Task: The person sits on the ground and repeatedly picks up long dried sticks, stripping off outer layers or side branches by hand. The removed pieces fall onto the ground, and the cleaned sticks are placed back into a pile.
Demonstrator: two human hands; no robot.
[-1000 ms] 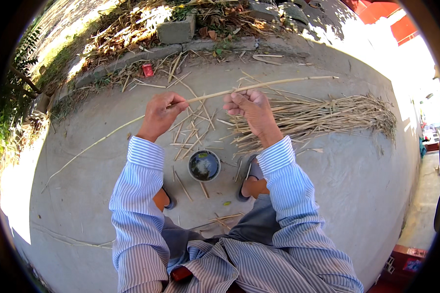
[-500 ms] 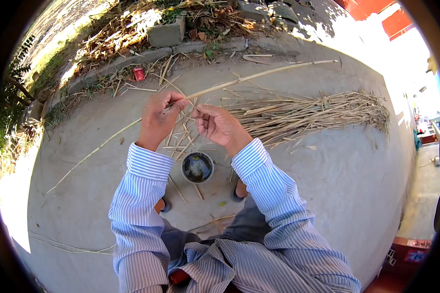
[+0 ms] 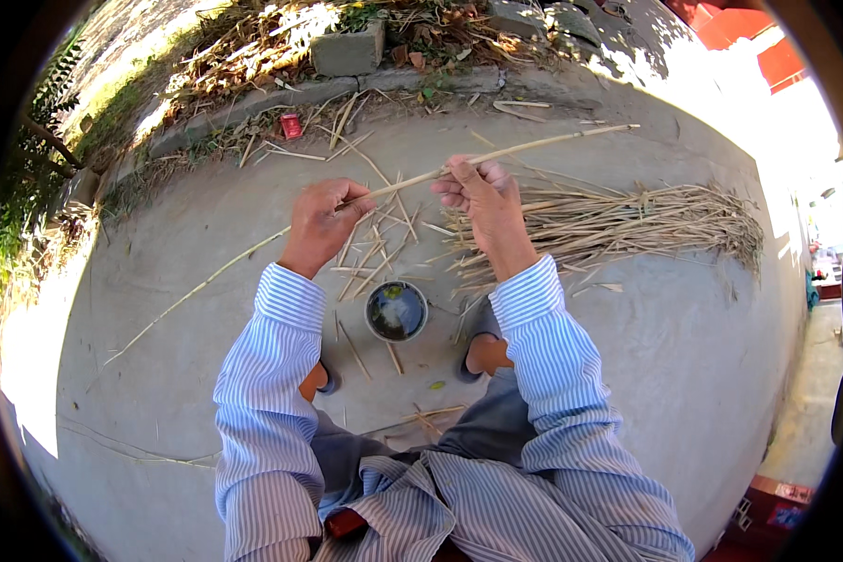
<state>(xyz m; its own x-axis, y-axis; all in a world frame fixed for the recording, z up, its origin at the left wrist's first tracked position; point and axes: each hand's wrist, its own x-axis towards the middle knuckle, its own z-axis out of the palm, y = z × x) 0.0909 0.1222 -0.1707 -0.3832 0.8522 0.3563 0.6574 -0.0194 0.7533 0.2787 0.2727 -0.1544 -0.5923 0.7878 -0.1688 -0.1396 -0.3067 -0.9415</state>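
Note:
A long, thin, pale dry stalk (image 3: 553, 143) runs slantwise across the view, its thicker end up at the right and its thin end trailing down to the left near the floor. My left hand (image 3: 323, 223) is closed round it about midway. Farther to the right, my right hand (image 3: 489, 204) pinches the same stalk between thumb and fingers. Below and between the hands, a round container (image 3: 396, 311) of dark liquid stands on the floor between my feet. Short cut pieces of stalk (image 3: 377, 255) lie scattered just beyond it.
A large bundle of dry stalks (image 3: 628, 225) lies on the concrete floor (image 3: 646, 337) at the right. Along the far side runs a low kerb (image 3: 253, 115) with a grey block (image 3: 348, 51), dry leaves and a small red packet (image 3: 291, 125). More thin stalks lie at the lower left.
My right hand has moved right and away from the left hand, and now pinches the stalk farther along. The left hand keeps its hold. The view has shifted slightly.

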